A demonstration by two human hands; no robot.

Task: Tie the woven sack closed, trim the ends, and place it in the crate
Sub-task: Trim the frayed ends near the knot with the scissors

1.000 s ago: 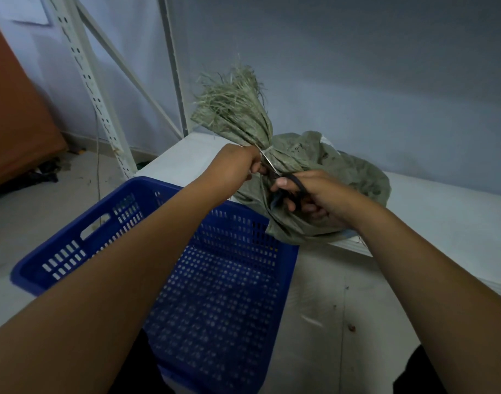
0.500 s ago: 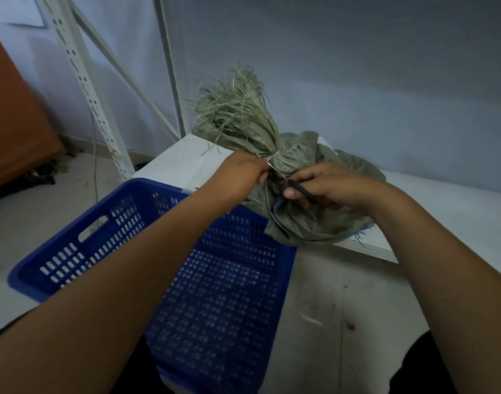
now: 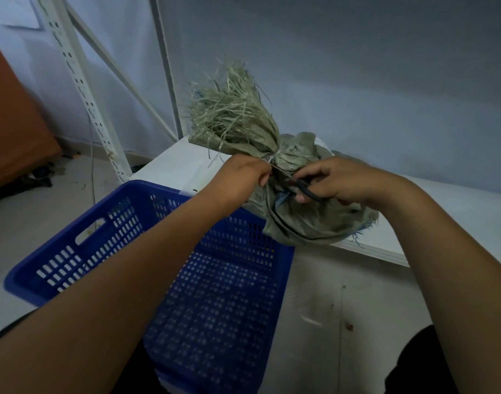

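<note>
A grey-green woven sack point(image 3: 306, 223) lies on the white table's point(image 3: 456, 220) near edge, its neck bound with a pale tie point(image 3: 275, 157) and its frayed mouth point(image 3: 232, 109) fanning up to the left. My left hand point(image 3: 243, 174) pinches the tie's loose end just below the knot. My right hand point(image 3: 343, 180) grips black-handled scissors point(image 3: 303, 187), whose blades point toward the tie end between my hands. The blue perforated crate point(image 3: 215, 294) sits below the table edge, under my left forearm.
A white slotted shelf upright point(image 3: 81, 95) with diagonal braces stands at the back left. An orange-brown object point(image 3: 13, 132) fills the far left. Grey floor point(image 3: 329, 308) shows between the crate and my right arm. A blue-grey wall rises behind the table.
My left hand has slid down and left, drawing the tie end out from the knot. My right hand has turned the scissors so the blades point at that end.
</note>
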